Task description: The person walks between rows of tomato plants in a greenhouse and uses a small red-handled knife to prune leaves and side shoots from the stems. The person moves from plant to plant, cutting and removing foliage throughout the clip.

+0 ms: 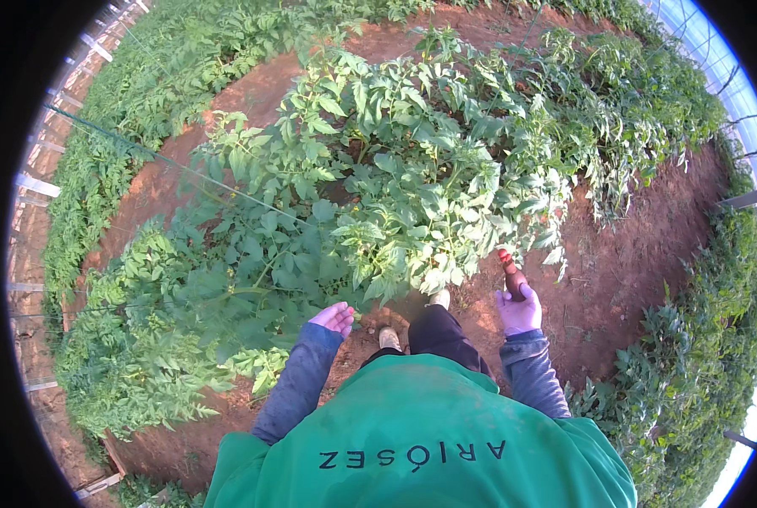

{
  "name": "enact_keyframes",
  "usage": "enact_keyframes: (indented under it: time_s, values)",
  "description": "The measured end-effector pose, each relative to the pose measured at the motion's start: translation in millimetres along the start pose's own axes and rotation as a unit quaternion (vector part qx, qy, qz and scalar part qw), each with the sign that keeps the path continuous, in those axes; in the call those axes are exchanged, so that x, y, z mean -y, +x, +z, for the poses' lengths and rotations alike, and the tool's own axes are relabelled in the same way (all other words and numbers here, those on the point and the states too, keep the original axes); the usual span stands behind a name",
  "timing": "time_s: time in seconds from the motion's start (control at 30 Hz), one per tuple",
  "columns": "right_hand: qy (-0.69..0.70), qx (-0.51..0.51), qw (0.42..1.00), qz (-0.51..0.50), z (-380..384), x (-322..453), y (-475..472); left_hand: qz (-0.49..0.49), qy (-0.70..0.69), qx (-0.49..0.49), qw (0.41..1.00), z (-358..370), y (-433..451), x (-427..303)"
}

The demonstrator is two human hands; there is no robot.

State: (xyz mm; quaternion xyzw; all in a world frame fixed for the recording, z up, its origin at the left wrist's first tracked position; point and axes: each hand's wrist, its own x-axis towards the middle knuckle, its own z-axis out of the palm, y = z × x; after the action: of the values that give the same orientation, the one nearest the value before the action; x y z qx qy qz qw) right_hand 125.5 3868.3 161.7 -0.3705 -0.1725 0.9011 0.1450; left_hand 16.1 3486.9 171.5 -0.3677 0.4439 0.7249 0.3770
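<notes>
My right hand [519,312] is out in front on the right, palm side up. It grips a reddish-brown object [515,279] with a narrow, bright red end that points at the leaves; what it is I cannot tell. On the left, my left hand [334,317] is beside the foliage with its fingers bent. A small red spot shows at its fingertips, too small to name. Leafy tomato plants [410,190] spread in front of both hands, some leaves sunlit and others in shade. Small red fruits [547,216] show among the leaves near my right hand.
A green string [181,166] slants down into the plants from the left. Bare reddish soil [607,286] lies right of the row. More plants [690,394] grow along the right side. My shoes [389,338] stand at the row's edge. Translucent sheeting [702,44] curves along the upper right.
</notes>
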Motion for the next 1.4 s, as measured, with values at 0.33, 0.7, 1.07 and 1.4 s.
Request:
enact_keyframes:
  time_s: [0.33, 0.7, 1.07, 1.4]
  values:
    - [-0.058, 0.015, 0.995, -0.074, -17.6, 113.2, 43.7, -0.023, 0.048, 0.051, 0.997, 94.3, 45.8, 24.7]
    - [-0.085, 0.215, 0.973, 0.030, 68.8, 200.0, 123.4, 0.040, -0.007, 0.056, 0.998, 225.2, 12.1, 70.1]
    - [0.056, -0.056, 0.996, -0.035, -71.1, 282.8, 89.9, 0.002, 0.159, -0.025, 0.987, 286.7, 51.2, 15.7]
    - [0.265, -0.117, 0.909, -0.301, -178.0, 365.8, 16.4, -0.090, 0.398, 0.069, 0.910, 482.6, 136.1, 44.6]
